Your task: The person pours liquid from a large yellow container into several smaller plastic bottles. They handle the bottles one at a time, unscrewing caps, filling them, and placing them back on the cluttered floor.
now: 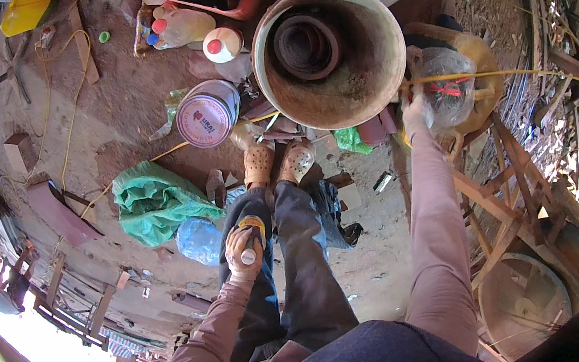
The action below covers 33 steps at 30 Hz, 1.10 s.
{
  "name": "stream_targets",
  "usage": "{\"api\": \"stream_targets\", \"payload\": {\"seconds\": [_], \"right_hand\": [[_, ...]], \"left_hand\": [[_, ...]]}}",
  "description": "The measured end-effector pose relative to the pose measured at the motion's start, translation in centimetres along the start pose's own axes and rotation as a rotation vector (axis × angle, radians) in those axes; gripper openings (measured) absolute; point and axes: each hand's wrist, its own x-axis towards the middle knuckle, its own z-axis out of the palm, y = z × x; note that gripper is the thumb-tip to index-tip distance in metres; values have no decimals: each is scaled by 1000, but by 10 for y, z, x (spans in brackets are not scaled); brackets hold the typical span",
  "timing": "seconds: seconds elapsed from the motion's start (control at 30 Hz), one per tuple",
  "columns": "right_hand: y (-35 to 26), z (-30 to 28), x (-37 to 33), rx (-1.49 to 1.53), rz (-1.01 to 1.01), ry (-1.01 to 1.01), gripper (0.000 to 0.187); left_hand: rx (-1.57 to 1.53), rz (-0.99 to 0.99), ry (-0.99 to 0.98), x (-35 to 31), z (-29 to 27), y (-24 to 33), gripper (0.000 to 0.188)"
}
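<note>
My left hand point(243, 250) is closed around a small dark bottle point(246, 237) with a white cap and a yellow-orange label, held above my left thigh. My right arm reaches far forward. At its end my right hand point(414, 110) grips the edge of a clear plastic bag point(457, 102) with something red in it; its fingertips are partly hidden. Beneath the bag lies a large yellow plastic container point(482, 54). Just left of the right hand stands a big pale bucket point(265, 73), stained inside, with a dark round cylinder point(304, 45) in it.
A lidded paint pail point(208, 114) and capped plastic bottles point(222, 44) stand left of the bucket. A green sack point(155, 200) and blue-tinted plastic point(199, 241) lie by my feet. Wooden frame pieces point(488, 197) lean at right. A yellow cord point(540, 71) runs across the bag.
</note>
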Motion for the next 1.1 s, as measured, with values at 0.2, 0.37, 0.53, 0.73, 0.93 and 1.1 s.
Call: {"api": "stream_targets", "payload": {"seconds": [0.2, 0.37, 0.53, 0.73, 0.93, 1.1], "right_hand": [[-45, -66, -70, 141, 49, -48, 25], [-82, -207, -90, 239, -100, 161, 20], [-183, -329, -54, 78, -299, 205, 10], [-235, -342, 33, 131, -497, 344, 17], [-287, -239, 155, 258, -594, 344, 26], [-315, -166, 237, 0, -525, 394, 32]], "left_hand": [[-13, -23, 30, -18, 0, -4, 29], [-35, -59, 73, -25, 4, -6, 30], [-64, -114, 112, -22, 10, 0, 30], [-58, -85, 150, -37, 20, -1, 30], [-90, -102, 170, -46, 29, 0, 31], [-130, -173, 219, -45, 36, 8, 32]]}}
